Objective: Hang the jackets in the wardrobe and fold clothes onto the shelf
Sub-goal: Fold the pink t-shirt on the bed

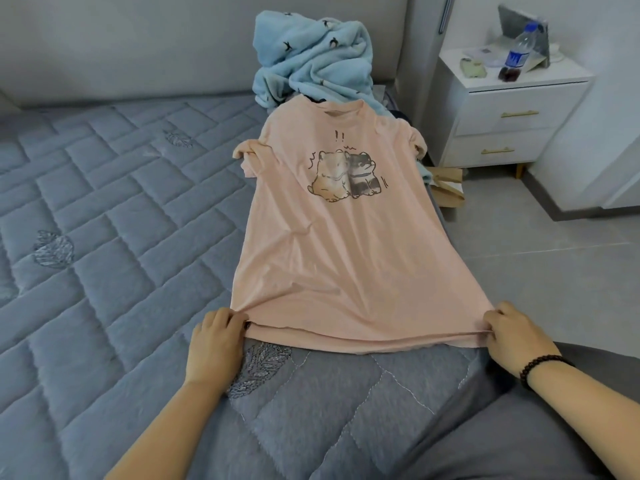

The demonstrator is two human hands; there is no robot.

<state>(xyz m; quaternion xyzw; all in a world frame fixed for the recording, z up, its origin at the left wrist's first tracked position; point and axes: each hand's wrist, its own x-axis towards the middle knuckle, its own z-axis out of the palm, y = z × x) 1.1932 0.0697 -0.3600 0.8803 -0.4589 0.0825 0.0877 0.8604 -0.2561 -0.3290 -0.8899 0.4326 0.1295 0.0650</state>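
Pink T-shirt spread flat, print up, on right part of grey quilted mattress, collar far, hem near. Hem's left corner pinched by left hand, fingers curled on fabric. Hem's right corner pinched by right hand; beaded bracelet worn on that wrist. Blue fleece garment heaped at far end, just beyond collar, against headboard. White nightstand seen far right, bottle lying on top.
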